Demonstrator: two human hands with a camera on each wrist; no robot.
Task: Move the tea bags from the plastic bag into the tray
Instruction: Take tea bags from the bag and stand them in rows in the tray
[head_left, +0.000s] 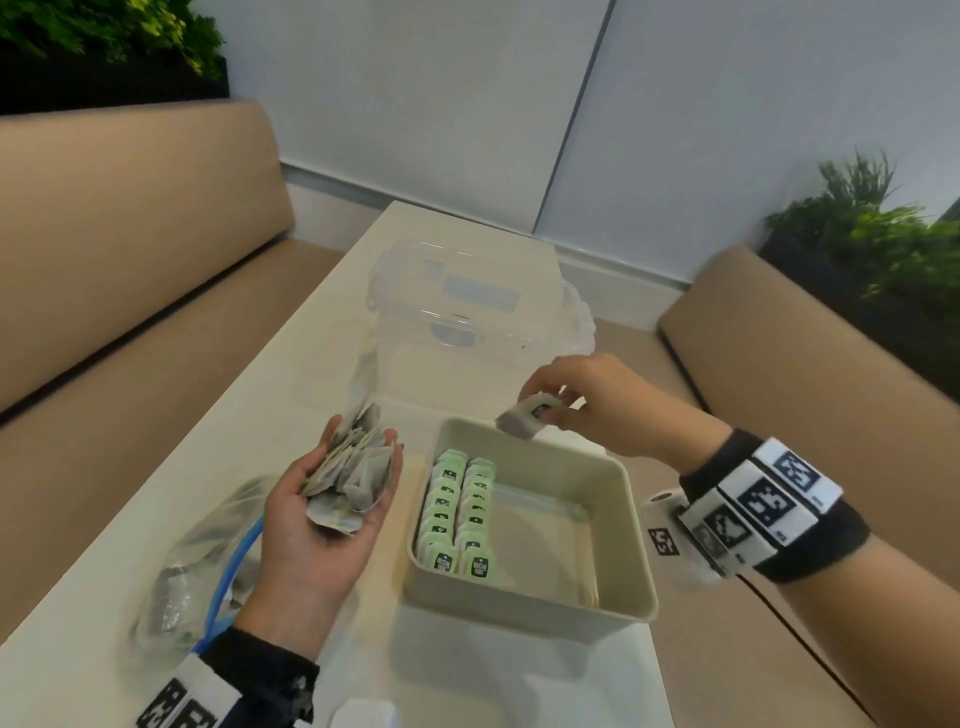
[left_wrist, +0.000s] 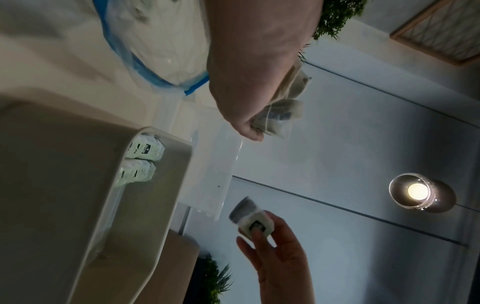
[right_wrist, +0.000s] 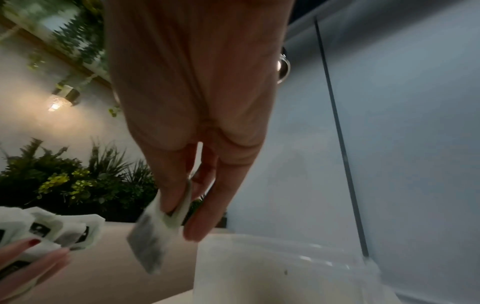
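Observation:
A beige tray (head_left: 631, 519) sits on the pale table, with two rows of green-tagged tea bags (head_left: 460, 514) standing along its left side. Palm up to the tray's left, my left hand (head_left: 317, 530) cups a loose bunch of tea bags (head_left: 348, 467). My right hand (head_left: 597, 400) pinches a single tea bag (head_left: 522, 418) by its tag above the tray's far rim. The plastic bag (head_left: 208, 561), with a blue zip, lies on the table under my left forearm. In the right wrist view, that single tea bag (right_wrist: 153, 232) hangs from the fingertips.
A clear lidded box (head_left: 467, 312) stands right behind the tray. Beige benches run along the left (head_left: 130, 260) and right (head_left: 805, 364) of the table. A small white object (head_left: 363, 714) lies at the near table edge.

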